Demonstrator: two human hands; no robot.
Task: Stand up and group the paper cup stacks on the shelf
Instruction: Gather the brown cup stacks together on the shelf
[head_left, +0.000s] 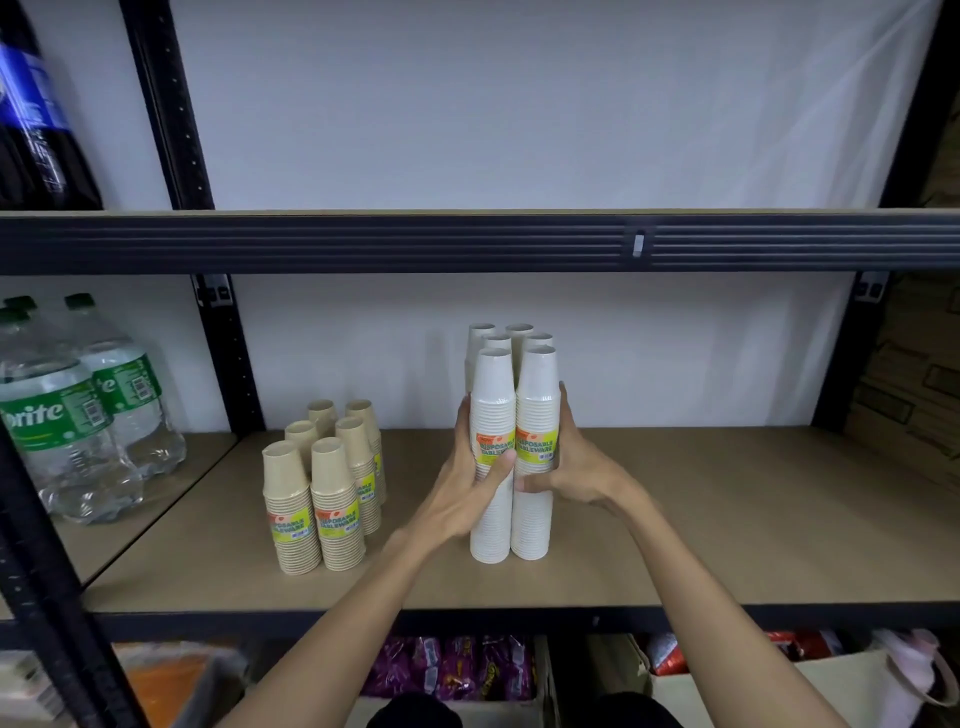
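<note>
Six white cup stacks stand together on the shelf. Six brown cup stacks stand together too. Three clear green-label bottles sit at the left. Two hands are there.

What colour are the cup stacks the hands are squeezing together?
White cup stacks, with yellow-green labels; the head view shows them clearly.

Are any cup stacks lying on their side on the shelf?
No: the brown cup stacks and white cup stacks all stand upright on the shelf.
</note>
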